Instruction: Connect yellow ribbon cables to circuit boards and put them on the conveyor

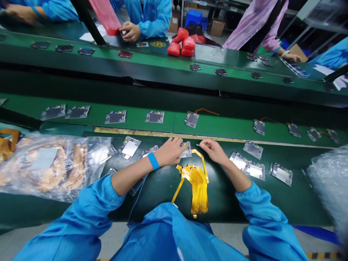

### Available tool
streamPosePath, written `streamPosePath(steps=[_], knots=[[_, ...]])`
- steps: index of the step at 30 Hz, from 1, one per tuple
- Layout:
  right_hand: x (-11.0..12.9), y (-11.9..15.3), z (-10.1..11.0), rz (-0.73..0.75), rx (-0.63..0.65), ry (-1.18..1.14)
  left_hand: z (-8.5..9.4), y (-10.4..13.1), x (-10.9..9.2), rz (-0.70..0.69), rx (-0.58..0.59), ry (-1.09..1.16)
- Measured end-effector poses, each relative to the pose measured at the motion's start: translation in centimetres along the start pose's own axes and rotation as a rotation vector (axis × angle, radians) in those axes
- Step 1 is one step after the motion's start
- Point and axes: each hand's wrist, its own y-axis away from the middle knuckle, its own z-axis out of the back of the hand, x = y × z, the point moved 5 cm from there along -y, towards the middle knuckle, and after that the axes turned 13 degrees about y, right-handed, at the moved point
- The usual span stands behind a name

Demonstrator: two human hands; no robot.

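My left hand [170,151], with a blue wrist strap [153,161] on its wrist, has its fingers closed over the left part of a circuit board [187,150] and hides much of it. A yellow flat flex cable [201,156] runs from beside that board's right edge and bends down toward me. To the right, my right hand [213,150] is pinched, with a tiny pale object at its fingertips, too small to name. Just below both hands lies a fanned stack of yellow flex cables [199,190]. One loose cable [178,190] slants off to its left.
Several circuit boards [254,169] lie on the green bench right and left of my hands. A plastic bag of orange cables [54,163] lies left, clear plastic wrap [330,181] right. Beyond the bench edge, a green belt [174,125] carries boards. Co-workers [152,18] sit opposite.
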Motion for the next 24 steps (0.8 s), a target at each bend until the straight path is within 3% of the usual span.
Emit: streamPosePath(steps=[3,6,11,13,16,20,24], knots=[[-1.8,0.5,0.7,-0.111,-0.103,-0.19,0.4,-0.5,0.7,0.027,0.006,0.029],[-2.2,0.8,0.8,-0.153,-0.136,-0.288,2.0,-1.3,2.0,0.09,-0.065,0.106],[-1.9,0.8,0.5,-0.163,-0.148,-0.359,6.3,-3.1,5.7,0.389,-0.333,0.128],[-1.9,0.9,0.6,-0.169,-0.162,-0.387,7.3,-3.3,7.2,0.478,-0.356,0.075],[-2.0,1.0,0.7,-0.166,-0.18,-0.376,7.5,-3.2,9.6,0.535,-0.276,0.015],[-1.6,1.1,0.9,-0.112,-0.18,-0.275,6.5,-2.8,12.9,0.531,-0.037,-0.047],[0.2,2.1,-0.5,-0.041,-0.023,-0.114,5.8,-3.1,15.0,0.491,0.128,-0.073]])
